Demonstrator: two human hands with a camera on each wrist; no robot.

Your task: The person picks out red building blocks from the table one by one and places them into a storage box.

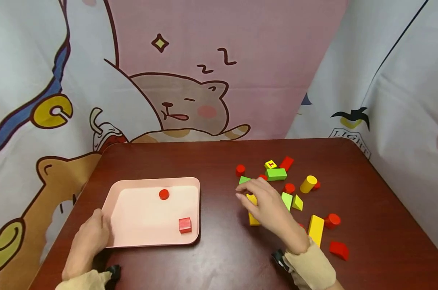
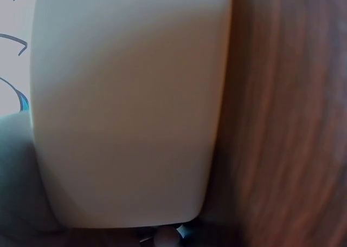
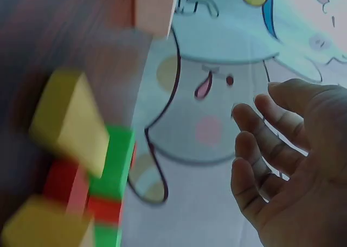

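Note:
At the left, my left hand (image 1: 91,231) grips the left rim of a pale pink tray (image 1: 142,219). The left wrist view is filled by the tray's smooth pale face (image 2: 130,106), with the tabletop beside it. A red round block (image 1: 163,194) and a red cube (image 1: 185,225) lie in the tray. My right hand (image 1: 264,203) hovers over the scattered blocks, fingers loosely bent and nothing between them, as the right wrist view also shows. Below its fingers, partly hidden, is a yellow block (image 1: 254,219). A green block (image 1: 244,179) lies just beyond the fingertips.
Several blocks spread over the right half of the brown table (image 1: 219,257), among them a yellow cylinder (image 1: 308,184), a long yellow block (image 1: 316,228), a green block (image 1: 276,174) and a red block (image 1: 339,250). A printed cloth (image 1: 255,80) hangs behind the table.

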